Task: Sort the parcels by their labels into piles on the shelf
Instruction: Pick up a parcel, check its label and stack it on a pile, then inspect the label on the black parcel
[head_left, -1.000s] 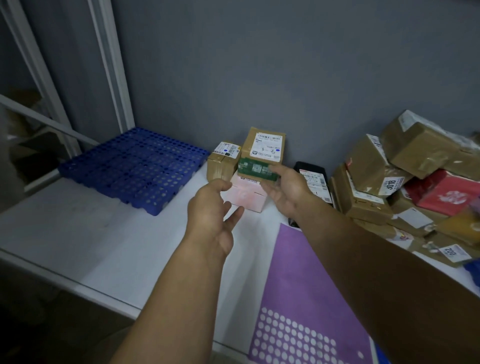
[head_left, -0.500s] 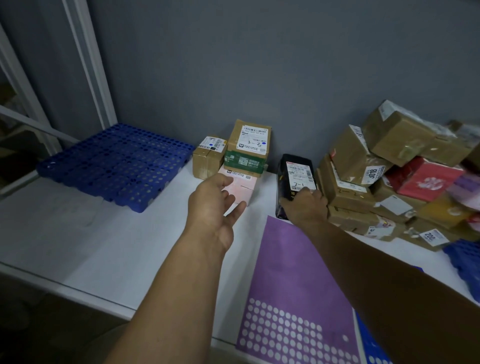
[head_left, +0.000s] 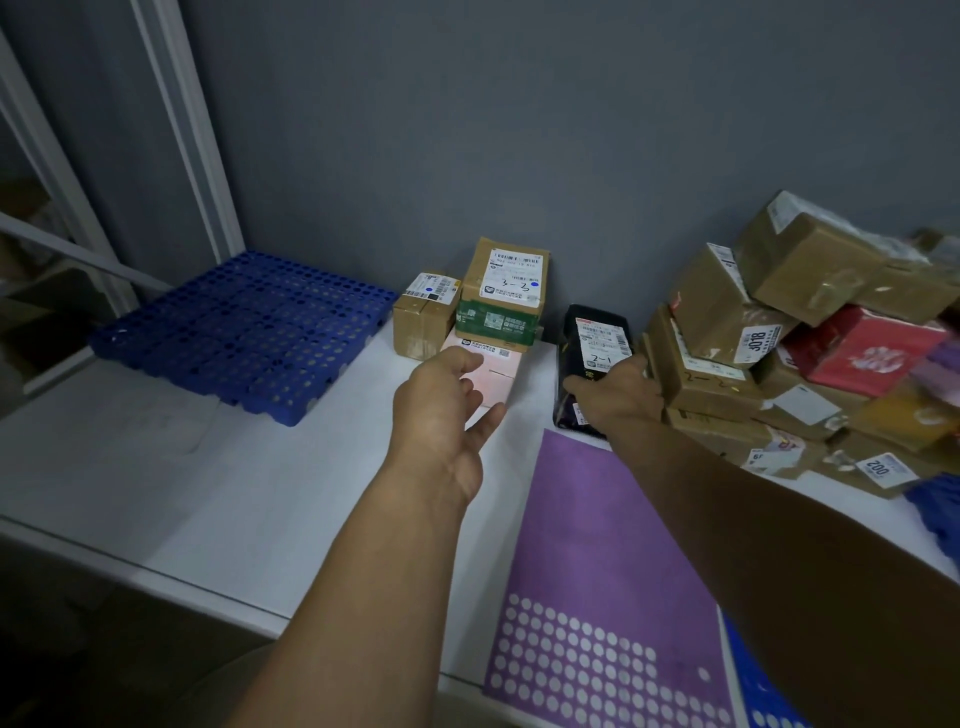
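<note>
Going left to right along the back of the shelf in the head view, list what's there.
Blue grid mat, small brown box, three-box stack, black parcel, heap of brown parcels.

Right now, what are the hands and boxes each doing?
Left hand, open, poised before the pale pink box.
Right hand, resting on the flat black parcel; grip unclear.
Flat black parcel, lying label up.
Pale pink box, bottom of stack.
Green box, middle of stack.
Brown cardboard box, top of stack.
Brown parcel heap, tumbled.
</note>
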